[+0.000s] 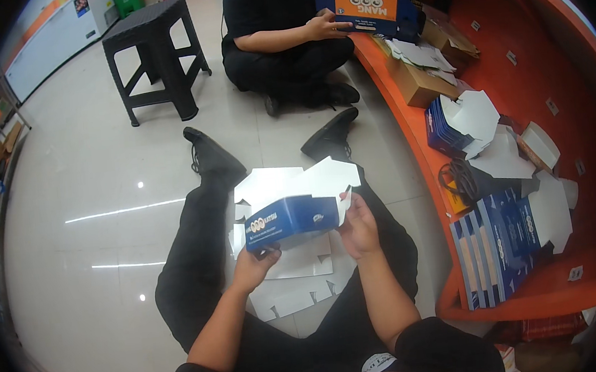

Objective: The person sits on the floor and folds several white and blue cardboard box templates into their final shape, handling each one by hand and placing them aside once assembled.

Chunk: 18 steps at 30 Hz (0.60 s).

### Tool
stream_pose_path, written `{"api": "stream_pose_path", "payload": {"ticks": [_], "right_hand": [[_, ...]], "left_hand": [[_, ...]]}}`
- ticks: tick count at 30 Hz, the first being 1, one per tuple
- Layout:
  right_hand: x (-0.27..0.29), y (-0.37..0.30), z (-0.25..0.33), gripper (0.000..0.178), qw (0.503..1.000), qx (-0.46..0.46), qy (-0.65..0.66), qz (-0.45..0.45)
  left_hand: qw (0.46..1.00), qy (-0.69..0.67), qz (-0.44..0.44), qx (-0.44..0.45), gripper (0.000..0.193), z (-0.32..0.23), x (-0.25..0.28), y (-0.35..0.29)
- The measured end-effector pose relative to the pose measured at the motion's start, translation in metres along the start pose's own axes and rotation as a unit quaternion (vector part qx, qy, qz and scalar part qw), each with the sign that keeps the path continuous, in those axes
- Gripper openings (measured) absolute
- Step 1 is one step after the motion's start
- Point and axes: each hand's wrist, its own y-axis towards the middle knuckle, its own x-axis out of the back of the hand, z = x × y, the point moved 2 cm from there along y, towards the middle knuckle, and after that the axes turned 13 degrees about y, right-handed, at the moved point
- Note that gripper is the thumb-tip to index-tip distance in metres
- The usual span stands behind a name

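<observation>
Between my outstretched legs, a partly folded food box (290, 218) of blue printed card with a white inside is held up in both hands. My left hand (254, 268) grips its lower left corner, thumb against the blue wall. At the right end, my right hand (357, 227) pinches the box's side, fingers near a white flap. The white lid panels (298, 182) stand open on the far side. Underneath, flat white card blanks (297, 296) with cut slots lie on the floor.
Opposite me a person (278, 39) sits cross-legged, holding an orange and blue box (366, 3). A dark plastic stool (155, 57) stands far left. On the orange shelf (457, 299) at right are flat blue blanks (495, 247), nested boxes (459, 126), a black cable (459, 180) and a cardboard carton (417, 83).
</observation>
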Motion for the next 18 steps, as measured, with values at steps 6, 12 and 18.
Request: {"api": "stream_pose_path", "payload": {"ticks": [6, 12, 18], "right_hand": [[0.008, 0.0, -0.009, 0.018, 0.992, 0.002, -0.128, 0.01], [-0.018, -0.005, -0.016, 0.024, 0.937, -0.037, -0.332, 0.098], [-0.052, -0.014, -0.005, 0.03, 0.892, -0.054, -0.418, 0.165]], "left_hand": [[0.929, 0.242, -0.234, -0.154, 0.103, -0.044, 0.007, -0.007], [0.87, 0.323, -0.157, -0.338, 0.077, -0.059, 0.006, -0.013], [0.889, 0.331, -0.104, -0.299, 0.056, -0.059, 0.001, -0.017]]}}
